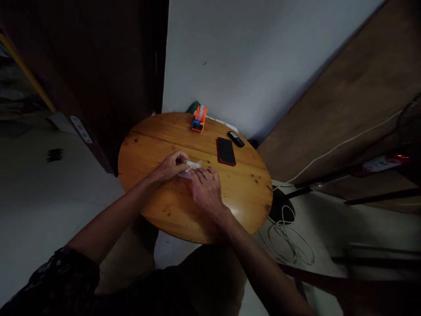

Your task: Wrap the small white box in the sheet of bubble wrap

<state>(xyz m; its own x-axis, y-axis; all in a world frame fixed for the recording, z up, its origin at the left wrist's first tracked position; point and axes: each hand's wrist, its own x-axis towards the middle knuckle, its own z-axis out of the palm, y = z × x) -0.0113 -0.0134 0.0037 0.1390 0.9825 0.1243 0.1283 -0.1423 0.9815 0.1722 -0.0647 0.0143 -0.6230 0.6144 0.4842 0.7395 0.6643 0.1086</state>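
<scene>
Between my hands, just above the round wooden table, is a small piece of whitish, partly see-through material; whether it is plastic or paper I cannot tell. My left hand pinches its left side between thumb and fingers. From the right, my right hand has its fingers bent over the near side of the same piece, and its fingertips hide part of it. A bit of yellow shows beside the right fingers, too small to name.
An orange tape dispenser stands at the table's far edge by the wall. Right of my hands lie a dark phone with a red edge and a small black handset. A coiled pale cable lies on the floor at right.
</scene>
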